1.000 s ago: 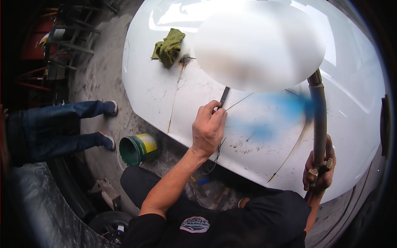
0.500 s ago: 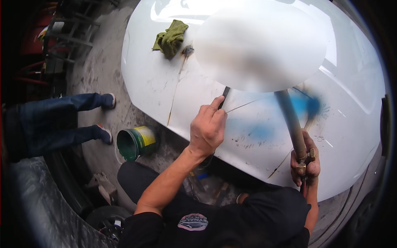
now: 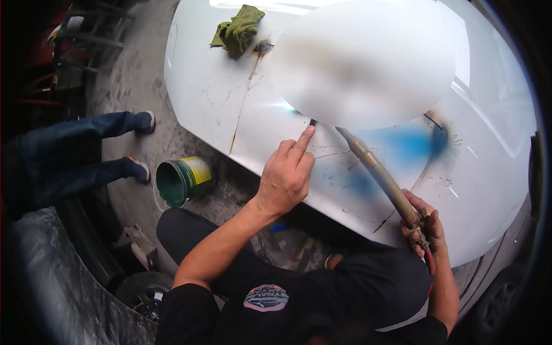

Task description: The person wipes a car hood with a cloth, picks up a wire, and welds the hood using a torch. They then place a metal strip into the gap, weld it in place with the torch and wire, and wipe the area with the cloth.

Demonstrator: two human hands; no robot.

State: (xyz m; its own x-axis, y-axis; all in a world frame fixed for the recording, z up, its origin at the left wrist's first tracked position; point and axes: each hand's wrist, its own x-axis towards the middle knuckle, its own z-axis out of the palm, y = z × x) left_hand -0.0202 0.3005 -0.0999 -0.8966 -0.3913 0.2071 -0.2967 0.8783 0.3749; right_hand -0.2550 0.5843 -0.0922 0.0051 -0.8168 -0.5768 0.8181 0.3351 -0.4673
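Note:
My right hand point(image 3: 424, 223) is wrapped around the valve end of a brass-coloured gas torch point(image 3: 386, 183). A red hose point(image 3: 429, 260) leaves the torch's lower end, and its barrel slants up and left across the white car hood point(image 3: 221, 109). My left hand point(image 3: 287, 172) is closed on a thin dark tool point(image 3: 313, 122), the index finger stretched along it. A blurred oval hides the tool's far end and the torch's tip. A bluish-white glow shows at the oval's left edge. Beside the torch, a blue patch point(image 3: 408, 144) marks the hood.
A crumpled green cloth point(image 3: 238, 31) lies on the hood near a scorched spot point(image 3: 263, 48). On the floor stands a green bucket point(image 3: 175, 183) with a yellow label. Another person's legs point(image 3: 86, 152) are at the left, near a wheel point(image 3: 146, 293) and a plastic-covered surface point(image 3: 57, 276).
The torch has swung so that its barrel slants further left, and more of it shows below the oval. A bluish-white glow has appeared. The left hand stays in nearly the same place.

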